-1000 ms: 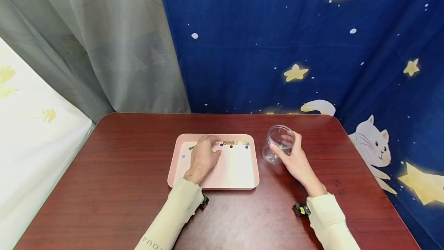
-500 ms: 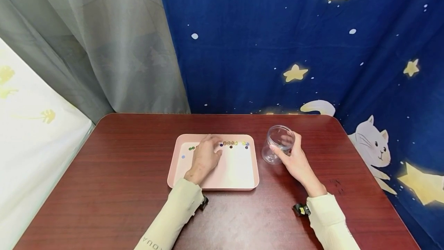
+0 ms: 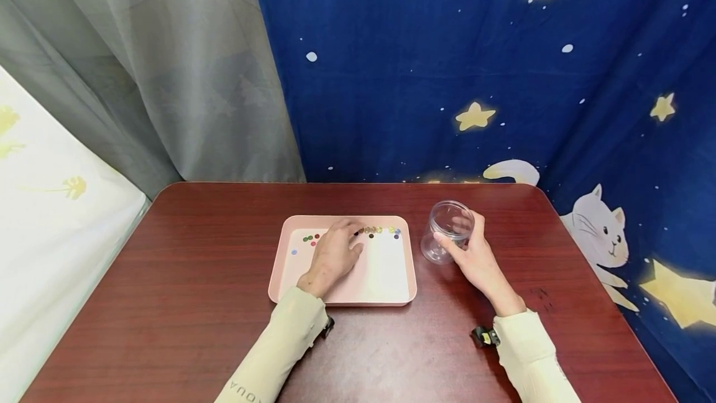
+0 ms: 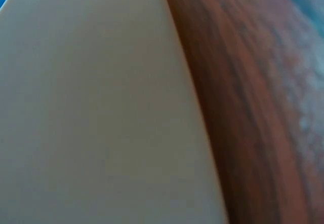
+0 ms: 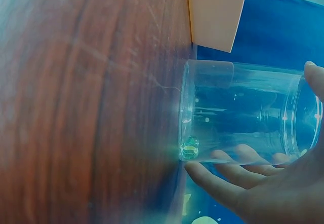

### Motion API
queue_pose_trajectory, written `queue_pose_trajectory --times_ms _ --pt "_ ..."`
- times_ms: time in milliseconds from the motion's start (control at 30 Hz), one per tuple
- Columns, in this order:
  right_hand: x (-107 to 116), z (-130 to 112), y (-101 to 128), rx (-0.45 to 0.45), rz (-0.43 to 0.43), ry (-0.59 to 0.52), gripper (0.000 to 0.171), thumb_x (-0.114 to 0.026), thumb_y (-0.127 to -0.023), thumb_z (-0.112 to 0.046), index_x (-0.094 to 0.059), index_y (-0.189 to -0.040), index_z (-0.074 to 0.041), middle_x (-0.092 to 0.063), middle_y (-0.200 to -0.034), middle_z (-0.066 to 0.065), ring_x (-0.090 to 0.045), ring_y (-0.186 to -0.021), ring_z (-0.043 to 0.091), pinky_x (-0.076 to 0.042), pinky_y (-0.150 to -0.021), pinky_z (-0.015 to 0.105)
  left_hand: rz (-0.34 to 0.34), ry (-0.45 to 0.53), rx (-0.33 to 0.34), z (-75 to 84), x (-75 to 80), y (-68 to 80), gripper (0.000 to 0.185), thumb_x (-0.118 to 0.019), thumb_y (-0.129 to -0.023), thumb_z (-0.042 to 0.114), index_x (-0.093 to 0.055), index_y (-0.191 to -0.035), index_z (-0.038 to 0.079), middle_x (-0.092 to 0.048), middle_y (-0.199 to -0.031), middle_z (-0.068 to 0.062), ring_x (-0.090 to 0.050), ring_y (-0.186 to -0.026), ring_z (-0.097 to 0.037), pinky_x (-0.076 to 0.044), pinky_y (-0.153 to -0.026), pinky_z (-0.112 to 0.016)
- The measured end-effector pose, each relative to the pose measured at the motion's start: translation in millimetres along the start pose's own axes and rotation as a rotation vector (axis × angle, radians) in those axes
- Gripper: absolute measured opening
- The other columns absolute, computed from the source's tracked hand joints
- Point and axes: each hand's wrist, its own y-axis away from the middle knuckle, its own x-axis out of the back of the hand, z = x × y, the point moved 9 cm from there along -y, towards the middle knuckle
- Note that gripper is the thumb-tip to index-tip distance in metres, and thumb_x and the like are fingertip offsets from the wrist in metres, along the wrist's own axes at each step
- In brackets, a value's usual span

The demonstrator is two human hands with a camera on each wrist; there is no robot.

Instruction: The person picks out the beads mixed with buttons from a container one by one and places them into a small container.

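On the pink tray, along its 12 o'clock rim, small coloured beads sit in a loose row; your left hand rests over them, fingertips curled at one, whether it pinches a bead I cannot tell. They look tiny, hard, smooth, likely to roll: take one between thumb and forefinger. At 3 o'clock of the tray, your right hand wraps the clear plastic jar, light, rigid, slick-walled, one greenish bead inside
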Motion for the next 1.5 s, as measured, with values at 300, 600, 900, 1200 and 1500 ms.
queue_pose_trajectory --times_ms 300,600,900,1200,1500 --pt "-2.3 -2.7 -0.9 0.009 -0.007 0.000 0.082 -0.073 -0.098 -0.032 -0.018 -0.155 -0.011 -0.046 -0.152 0.024 -0.050 -0.143 0.041 -0.042 -0.114 0.060 0.003 -0.033 -0.034 -0.7 -1.2 -0.1 0.045 -0.077 -0.092 0.015 -0.068 -0.136 0.010 -0.065 -0.142 -0.006 -0.058 -0.138 -0.027 -0.051 -0.108 -0.048" --pt "-2.2 -1.8 -0.4 0.003 -0.009 0.007 0.082 -0.072 -0.099 -0.033 -0.017 -0.155 -0.011 -0.045 -0.152 0.024 -0.049 -0.144 0.041 -0.042 -0.114 0.061 -0.011 -0.047 -0.034 -0.1 -1.4 0.6 0.044 -0.077 -0.092 0.018 -0.070 -0.134 0.007 -0.064 -0.141 -0.007 -0.057 -0.137 -0.028 -0.050 -0.110 -0.047" --pt "-1.8 -0.2 -0.3 -0.007 -0.009 0.004 0.083 -0.073 -0.098 -0.034 -0.017 -0.154 -0.009 -0.045 -0.152 0.024 -0.049 -0.143 0.041 -0.042 -0.113 0.061 -0.011 -0.043 -0.030 1.0 -1.8 1.6 0.044 -0.076 -0.093 0.014 -0.068 -0.135 0.010 -0.064 -0.142 -0.008 -0.056 -0.139 -0.028 -0.049 -0.112 -0.048" --pt "-0.7 0.7 -0.4 -0.009 -0.008 0.008 0.084 -0.072 -0.098 -0.036 -0.017 -0.155 -0.010 -0.045 -0.153 0.024 -0.048 -0.143 0.041 -0.041 -0.114 0.063 -0.004 -0.049 -0.053 3.5 -1.5 1.1 0.039 -0.075 -0.093 0.011 -0.070 -0.131 0.013 -0.067 -0.139 -0.007 -0.057 -0.137 -0.027 -0.051 -0.107 -0.049" --pt "0.1 -0.5 0.5 -0.012 -0.003 0.004 0.083 -0.073 -0.098 -0.034 -0.017 -0.155 -0.009 -0.045 -0.152 0.023 -0.049 -0.143 0.041 -0.042 -0.113 0.063 0.011 -0.095 -0.070 5.3 -0.6 1.5 0.030 -0.075 -0.092 0.008 -0.075 -0.123 0.012 -0.072 -0.128 -0.007 -0.063 -0.128 -0.026 -0.055 -0.101 -0.047"
